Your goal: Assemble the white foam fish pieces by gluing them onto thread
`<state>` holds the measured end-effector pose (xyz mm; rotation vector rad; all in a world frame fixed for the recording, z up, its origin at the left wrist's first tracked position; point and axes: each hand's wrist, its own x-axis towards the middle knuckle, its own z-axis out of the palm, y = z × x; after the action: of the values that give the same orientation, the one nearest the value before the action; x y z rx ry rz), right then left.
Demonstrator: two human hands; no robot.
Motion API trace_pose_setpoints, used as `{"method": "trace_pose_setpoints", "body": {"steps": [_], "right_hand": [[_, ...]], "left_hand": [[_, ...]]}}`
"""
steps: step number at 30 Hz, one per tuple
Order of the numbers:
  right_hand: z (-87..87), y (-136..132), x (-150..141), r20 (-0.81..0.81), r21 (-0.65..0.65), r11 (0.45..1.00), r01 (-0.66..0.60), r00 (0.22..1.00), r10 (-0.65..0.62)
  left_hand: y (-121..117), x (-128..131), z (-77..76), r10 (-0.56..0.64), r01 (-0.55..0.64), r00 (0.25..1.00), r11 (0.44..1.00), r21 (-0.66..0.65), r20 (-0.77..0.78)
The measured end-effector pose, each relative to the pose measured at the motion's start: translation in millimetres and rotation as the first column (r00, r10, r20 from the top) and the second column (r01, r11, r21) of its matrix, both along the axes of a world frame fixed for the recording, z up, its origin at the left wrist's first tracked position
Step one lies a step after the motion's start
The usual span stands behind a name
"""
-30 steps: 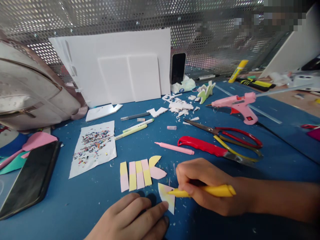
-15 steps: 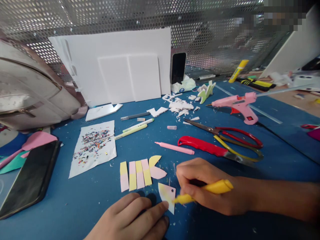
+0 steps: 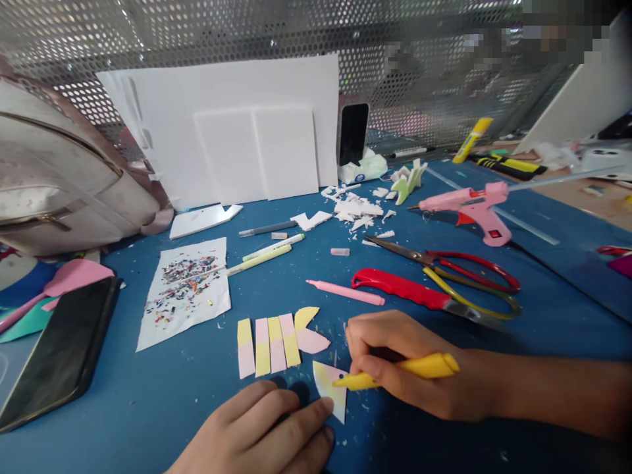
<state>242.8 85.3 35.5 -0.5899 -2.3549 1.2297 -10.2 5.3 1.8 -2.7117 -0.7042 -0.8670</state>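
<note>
In my right hand [image 3: 409,368] is a yellow marker [image 3: 429,365], gripped like a pen. Its tip touches a small fan-shaped foam piece [image 3: 326,378] coloured pale yellow and pink, beside a dark dot near the corner. My left hand [image 3: 266,428] rests on the table, fingers apart and a fingertip pressing on the piece's lower edge. Just behind lie several pink-and-yellow strips [image 3: 263,347] and a forked piece [image 3: 310,332] in the same colours. Farther back is an uncapped pink marker [image 3: 345,292].
To the right lie a red-handled cutter [image 3: 402,288], scissors [image 3: 444,263] and a pink glue gun [image 3: 474,201] with its cord. White foam scraps [image 3: 356,208] are scattered behind. At left are a bead-covered paper [image 3: 217,253], a phone [image 3: 59,349] and a bag [image 3: 74,178]. White boards [image 3: 222,85] stand at the back.
The yellow marker's tip has moved up and slightly left across the foam piece, towards the dark dot. My left hand has stayed in place.
</note>
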Motion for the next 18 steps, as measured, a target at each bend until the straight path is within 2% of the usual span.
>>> {"method": "trace_pose_setpoints", "body": {"steps": [7, 11, 13, 18], "right_hand": [[1.2, 0.5, -0.5, 0.014, 0.0, 1.0, -0.014, 1.0, 0.014], [0.2, 1.5, 0.2, 0.035, -0.007, 0.999, -0.051, 0.998, 0.051], [-0.6, 1.3, 0.8, 0.02, -0.018, 0.998, -0.054, 0.998, 0.054], [-1.5, 0.4, -0.3, 0.026, -0.018, 1.0, -0.002, 1.0, 0.003]], "left_hand": [[0.1, 0.9, 1.2, 0.005, -0.005, 1.0, 1.0, 0.019, 0.004], [-0.6, 0.6, 7.6, -0.003, 0.003, 0.999, 1.0, -0.008, 0.046], [-1.4, 0.0, 13.2, 0.017, -0.014, 0.998, 0.999, -0.048, 0.059], [-1.5, -2.8, 21.9, 0.06, -0.066, 0.997, 0.983, -0.171, -0.039]]}}
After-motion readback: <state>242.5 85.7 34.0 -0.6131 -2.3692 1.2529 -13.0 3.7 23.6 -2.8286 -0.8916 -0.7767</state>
